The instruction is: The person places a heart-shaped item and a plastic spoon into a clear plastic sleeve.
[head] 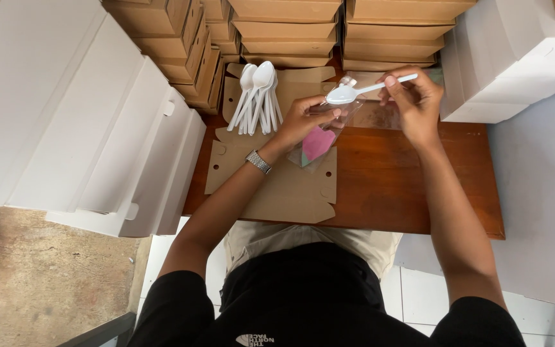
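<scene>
1. Stacking up along the far edge of the bench (419, 193) were rows of folded brown cardboard boxes (287, 29), and white boxes (85, 122) stood piled past its left and right edges; these looked already made up.
2. Lying flat on the bench near its left edge was an unfolded brown box blank (277, 189), not yet put together.
3. Resting near the far left corner, just beside the left hand, was a bunch of white plastic spoons (257, 96), a sign that many were still to be packed.
4. Held above the middle of the bench was a clear plastic sleeve (325, 132) with a pink and green paper (317, 142) inside it; the left hand (300, 122) had its fingers (322, 114) clamped on the sleeve near its open end.
5. Pinched by its handle in the right hand (415, 103), whose fingers (390, 83) were closed on it, was one white spoon (351, 93), its bowl at the mouth of the sleeve. I judged this spoon not yet inside, so the packing of this one set was about halfway.
</scene>
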